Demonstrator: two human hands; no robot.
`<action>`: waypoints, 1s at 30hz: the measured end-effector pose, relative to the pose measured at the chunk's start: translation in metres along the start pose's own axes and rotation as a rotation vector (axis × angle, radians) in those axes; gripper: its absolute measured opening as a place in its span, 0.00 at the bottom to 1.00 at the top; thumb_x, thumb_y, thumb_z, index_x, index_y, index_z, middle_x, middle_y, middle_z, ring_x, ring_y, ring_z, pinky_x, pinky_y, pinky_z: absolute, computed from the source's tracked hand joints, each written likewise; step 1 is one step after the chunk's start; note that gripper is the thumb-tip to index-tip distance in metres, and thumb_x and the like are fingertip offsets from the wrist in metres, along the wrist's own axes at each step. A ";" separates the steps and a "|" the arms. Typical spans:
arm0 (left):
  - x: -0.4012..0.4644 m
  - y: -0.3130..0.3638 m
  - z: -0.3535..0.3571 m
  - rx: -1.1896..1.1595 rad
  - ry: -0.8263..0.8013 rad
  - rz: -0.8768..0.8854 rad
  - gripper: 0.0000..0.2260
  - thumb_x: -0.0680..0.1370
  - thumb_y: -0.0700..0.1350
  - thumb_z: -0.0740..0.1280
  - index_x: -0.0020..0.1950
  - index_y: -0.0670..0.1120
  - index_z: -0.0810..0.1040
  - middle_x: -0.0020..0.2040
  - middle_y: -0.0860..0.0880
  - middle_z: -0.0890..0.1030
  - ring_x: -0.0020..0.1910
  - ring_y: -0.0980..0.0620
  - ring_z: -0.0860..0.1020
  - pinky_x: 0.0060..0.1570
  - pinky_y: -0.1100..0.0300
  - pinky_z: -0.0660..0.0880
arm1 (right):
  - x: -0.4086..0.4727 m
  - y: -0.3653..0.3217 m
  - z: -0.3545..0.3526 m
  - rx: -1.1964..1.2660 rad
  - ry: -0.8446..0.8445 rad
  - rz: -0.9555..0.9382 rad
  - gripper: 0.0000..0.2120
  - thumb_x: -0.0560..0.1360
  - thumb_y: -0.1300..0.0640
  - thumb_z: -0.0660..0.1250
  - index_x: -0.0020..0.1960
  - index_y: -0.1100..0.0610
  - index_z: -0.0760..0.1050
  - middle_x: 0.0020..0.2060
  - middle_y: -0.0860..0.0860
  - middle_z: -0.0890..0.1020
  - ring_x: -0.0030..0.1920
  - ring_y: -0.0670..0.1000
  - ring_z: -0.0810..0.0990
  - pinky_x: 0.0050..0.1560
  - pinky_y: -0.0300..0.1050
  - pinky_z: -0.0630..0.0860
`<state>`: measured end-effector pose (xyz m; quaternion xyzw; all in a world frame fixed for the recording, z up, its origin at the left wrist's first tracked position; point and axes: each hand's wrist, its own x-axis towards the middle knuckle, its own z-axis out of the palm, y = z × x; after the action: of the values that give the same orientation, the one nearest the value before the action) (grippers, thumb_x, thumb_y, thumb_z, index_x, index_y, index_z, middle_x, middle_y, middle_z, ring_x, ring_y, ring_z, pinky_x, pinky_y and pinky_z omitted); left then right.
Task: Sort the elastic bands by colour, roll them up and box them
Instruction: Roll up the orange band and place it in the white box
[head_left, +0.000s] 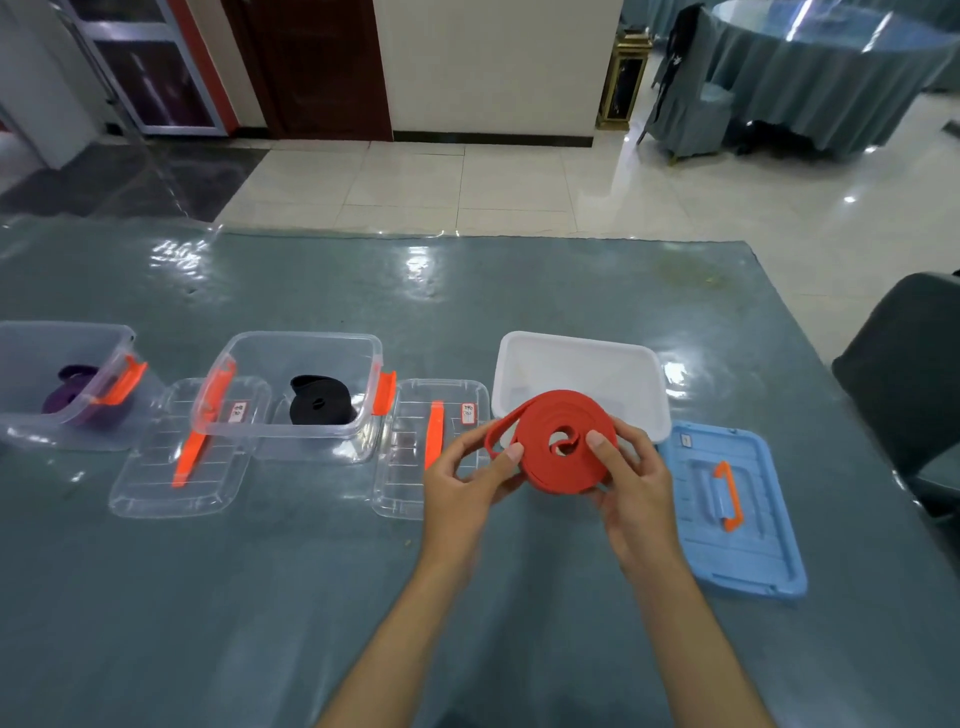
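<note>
A red elastic band, rolled into a flat coil, is held above the table in front of the white box. My left hand grips the coil's left edge, where a loose end loops out. My right hand pinches its right side, thumb on top near the centre. A black rolled band lies in the middle clear box. A purple band lies in the clear box at far left.
Two clear lids with orange handles lie flat in front of the clear boxes. A blue lid lies right of my hands. A dark chair stands at the table's right edge.
</note>
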<state>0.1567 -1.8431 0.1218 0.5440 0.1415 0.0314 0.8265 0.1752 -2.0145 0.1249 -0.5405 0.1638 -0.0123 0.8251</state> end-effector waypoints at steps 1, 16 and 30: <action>0.010 0.000 0.006 -0.021 0.027 -0.017 0.13 0.75 0.39 0.78 0.58 0.48 0.87 0.56 0.50 0.87 0.53 0.45 0.87 0.50 0.51 0.85 | 0.006 0.001 0.001 0.002 0.015 0.003 0.15 0.70 0.55 0.77 0.57 0.50 0.83 0.51 0.54 0.89 0.49 0.52 0.89 0.39 0.49 0.84; 0.201 -0.054 0.086 0.262 0.125 -0.267 0.13 0.72 0.36 0.80 0.53 0.48 0.85 0.53 0.44 0.85 0.51 0.44 0.86 0.52 0.46 0.85 | 0.175 0.005 -0.034 -0.507 0.084 0.184 0.13 0.77 0.57 0.78 0.54 0.57 0.75 0.55 0.56 0.83 0.57 0.57 0.85 0.53 0.60 0.86; 0.284 -0.157 0.099 0.431 0.261 -0.536 0.11 0.75 0.33 0.77 0.57 0.38 0.84 0.56 0.39 0.86 0.57 0.40 0.84 0.62 0.42 0.81 | 0.270 0.054 -0.048 -1.075 -0.082 0.387 0.10 0.80 0.59 0.69 0.46 0.47 0.70 0.60 0.60 0.77 0.51 0.59 0.82 0.49 0.60 0.85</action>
<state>0.4388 -1.9362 -0.0410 0.6406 0.3867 -0.1478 0.6468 0.4081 -2.0877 -0.0102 -0.8445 0.2110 0.2450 0.4270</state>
